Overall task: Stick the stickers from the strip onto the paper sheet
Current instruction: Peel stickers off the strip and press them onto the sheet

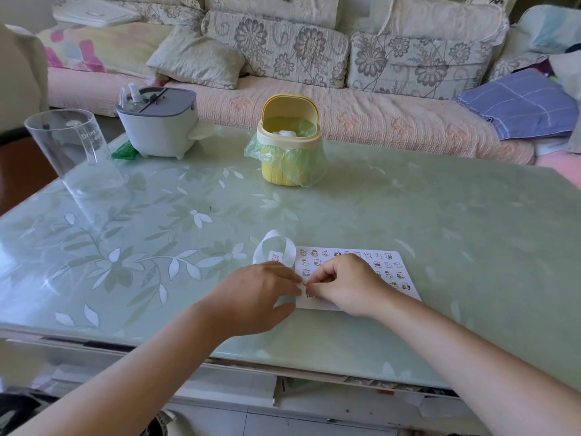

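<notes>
so the right hand is curled, tips pinched on what looks like a sticker, over the sheet's corner nearest the left hand, which is laid fairly flat, fingers straight on the strip's end; the strip loops up just beyond its fingertips. Best done slow imo: one edge tacked first, then smoothed flat, kept clear of the rows beyond the right knuckles. The sheet's edge is right under the left fingertips, so overhang should be watched. Plenty of open table is left beyond the right hand
</notes>
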`<act>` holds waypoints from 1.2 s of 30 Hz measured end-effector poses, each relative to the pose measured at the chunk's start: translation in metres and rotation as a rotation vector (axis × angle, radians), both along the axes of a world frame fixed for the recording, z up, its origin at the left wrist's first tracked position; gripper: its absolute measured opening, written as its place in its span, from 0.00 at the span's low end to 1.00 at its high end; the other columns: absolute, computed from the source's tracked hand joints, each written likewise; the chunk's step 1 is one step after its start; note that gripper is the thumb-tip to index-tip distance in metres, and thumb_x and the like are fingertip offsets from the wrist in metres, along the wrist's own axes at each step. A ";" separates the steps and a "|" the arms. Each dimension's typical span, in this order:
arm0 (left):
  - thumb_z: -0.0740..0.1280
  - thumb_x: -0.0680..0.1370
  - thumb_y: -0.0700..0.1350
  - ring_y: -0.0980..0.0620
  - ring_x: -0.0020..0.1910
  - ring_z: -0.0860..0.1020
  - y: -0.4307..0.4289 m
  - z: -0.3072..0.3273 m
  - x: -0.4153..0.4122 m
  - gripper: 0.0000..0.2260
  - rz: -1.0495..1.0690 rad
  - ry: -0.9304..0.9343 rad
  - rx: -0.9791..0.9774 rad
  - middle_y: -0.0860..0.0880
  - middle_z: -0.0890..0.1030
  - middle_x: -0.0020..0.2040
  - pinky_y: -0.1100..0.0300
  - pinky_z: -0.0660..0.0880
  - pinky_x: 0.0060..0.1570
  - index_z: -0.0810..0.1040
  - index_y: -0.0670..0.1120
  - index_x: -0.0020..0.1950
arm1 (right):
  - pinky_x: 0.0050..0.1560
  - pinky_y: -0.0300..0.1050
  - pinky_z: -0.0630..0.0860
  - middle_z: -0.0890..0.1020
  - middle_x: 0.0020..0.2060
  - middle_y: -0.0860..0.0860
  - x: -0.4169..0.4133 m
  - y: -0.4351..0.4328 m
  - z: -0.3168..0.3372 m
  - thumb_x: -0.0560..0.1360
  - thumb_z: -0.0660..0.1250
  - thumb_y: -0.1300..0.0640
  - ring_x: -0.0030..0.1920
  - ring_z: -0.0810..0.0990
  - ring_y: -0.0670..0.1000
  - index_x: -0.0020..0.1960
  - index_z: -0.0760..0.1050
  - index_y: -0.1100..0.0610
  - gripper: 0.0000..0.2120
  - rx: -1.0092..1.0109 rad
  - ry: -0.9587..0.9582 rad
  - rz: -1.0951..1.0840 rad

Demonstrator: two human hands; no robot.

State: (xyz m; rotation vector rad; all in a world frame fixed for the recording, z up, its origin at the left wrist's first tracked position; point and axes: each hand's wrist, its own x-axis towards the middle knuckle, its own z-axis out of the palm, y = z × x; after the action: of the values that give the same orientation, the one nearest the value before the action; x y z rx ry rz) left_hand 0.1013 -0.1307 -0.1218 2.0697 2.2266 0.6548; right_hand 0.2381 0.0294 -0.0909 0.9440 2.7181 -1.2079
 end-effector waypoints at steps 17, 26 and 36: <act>0.62 0.75 0.51 0.56 0.56 0.77 -0.003 -0.001 0.004 0.13 -0.002 -0.032 0.000 0.57 0.80 0.56 0.60 0.78 0.50 0.83 0.54 0.55 | 0.43 0.42 0.69 0.77 0.41 0.39 -0.017 -0.006 0.016 0.66 0.75 0.40 0.45 0.77 0.47 0.44 0.78 0.44 0.12 0.461 -0.248 -0.012; 0.62 0.76 0.54 0.52 0.53 0.77 -0.004 0.001 0.009 0.17 0.014 0.063 -0.033 0.55 0.79 0.55 0.60 0.73 0.52 0.78 0.54 0.63 | 0.44 0.44 0.73 0.78 0.38 0.40 0.007 0.004 0.000 0.75 0.68 0.45 0.45 0.78 0.46 0.48 0.76 0.42 0.03 0.365 -0.088 0.076; 0.60 0.76 0.58 0.52 0.56 0.79 -0.003 -0.004 0.014 0.19 0.060 0.140 -0.030 0.54 0.80 0.58 0.55 0.77 0.55 0.80 0.56 0.63 | 0.34 0.46 0.70 0.71 0.44 0.47 0.043 -0.011 -0.019 0.72 0.56 0.52 0.43 0.74 0.52 0.54 0.79 0.49 0.16 0.760 0.063 0.386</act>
State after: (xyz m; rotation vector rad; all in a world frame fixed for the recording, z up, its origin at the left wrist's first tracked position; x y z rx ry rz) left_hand 0.1152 -0.1339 -0.1259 2.1038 2.3645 0.4900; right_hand 0.2812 0.0184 -0.1097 0.3406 3.2337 -0.1260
